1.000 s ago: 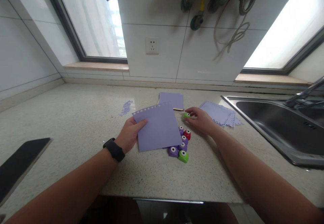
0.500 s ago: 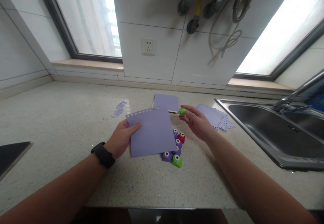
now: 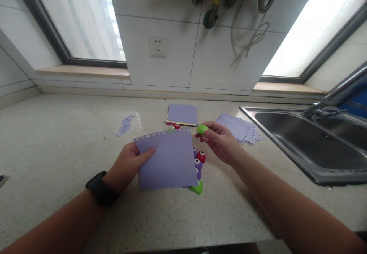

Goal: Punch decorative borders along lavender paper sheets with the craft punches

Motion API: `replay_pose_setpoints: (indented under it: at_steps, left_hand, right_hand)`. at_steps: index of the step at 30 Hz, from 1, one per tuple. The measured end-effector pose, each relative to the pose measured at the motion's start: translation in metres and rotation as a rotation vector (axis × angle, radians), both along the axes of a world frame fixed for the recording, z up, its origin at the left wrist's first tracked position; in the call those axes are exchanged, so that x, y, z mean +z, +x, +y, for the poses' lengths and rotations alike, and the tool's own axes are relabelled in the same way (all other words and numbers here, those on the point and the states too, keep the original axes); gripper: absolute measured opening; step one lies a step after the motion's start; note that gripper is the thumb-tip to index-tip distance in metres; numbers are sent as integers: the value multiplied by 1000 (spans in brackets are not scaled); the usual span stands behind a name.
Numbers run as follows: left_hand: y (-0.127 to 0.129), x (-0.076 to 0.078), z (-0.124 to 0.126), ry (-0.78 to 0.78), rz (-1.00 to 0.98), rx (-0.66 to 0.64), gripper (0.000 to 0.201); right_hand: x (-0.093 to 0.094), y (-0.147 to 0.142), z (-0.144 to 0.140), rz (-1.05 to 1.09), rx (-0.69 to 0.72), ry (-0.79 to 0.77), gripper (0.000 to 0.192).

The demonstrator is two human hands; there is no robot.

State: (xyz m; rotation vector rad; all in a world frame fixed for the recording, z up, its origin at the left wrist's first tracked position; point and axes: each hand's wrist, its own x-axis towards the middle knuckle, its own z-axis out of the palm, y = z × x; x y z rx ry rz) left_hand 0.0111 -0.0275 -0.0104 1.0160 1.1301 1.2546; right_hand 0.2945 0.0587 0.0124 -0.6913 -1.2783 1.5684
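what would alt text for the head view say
The left hand holds a purple paper sheet with a punched top edge, while the right hand pinches a small green punch beside it. More punches lie on the speckled counter, near a sink.

Speckled beige stone countertop [image 3: 71, 139], sink [image 3: 309, 147] set in at right. Lying on it: stack of purple sheets [image 3: 181, 114] near back wall, fanned pile of punched purple sheets [image 3: 239, 127] just beside sink, purple paper scraps [image 3: 125, 124] at left, cluster of small craft punches [image 3: 198, 166] in purple, red, green at centre.
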Motion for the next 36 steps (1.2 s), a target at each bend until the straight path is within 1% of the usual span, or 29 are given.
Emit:
replay_pose_setpoints:
  at_steps: [3, 5, 10, 14, 20, 26, 30, 36]
  left_hand:
    - [1, 6, -3, -27, 94, 34, 45]
    - [0, 8, -4, -39, 153, 37, 44]
    - [-4, 8, -5, -58, 276, 15, 37]
    - [-4, 8, -5, -86, 255, 4, 35]
    - [-2, 7, -8, -65, 232, 75, 31]
    - [-3, 5, -7, -44, 279, 82, 29]
    - [1, 7, -9, -65, 269, 100, 29]
    - [-4, 4, -8, -51, 272, 74, 29]
  right_hand:
    - [-1, -4, -7, 22, 3, -14, 35]
    - [-3, -6, -10, 25, 30, -29, 37]
    - [-10, -10, -11, 31, 79, -20, 36]
    - [-10, -10, -11, 67, 75, -15, 36]
    - [-7, -12, -15, 81, 51, -24, 38]
    - [-7, -15, -17, 74, 80, -52, 39]
    - [-7, -15, -18, 68, 85, -55, 38]
    - [-4, -16, -18, 25, 78, -43, 38]
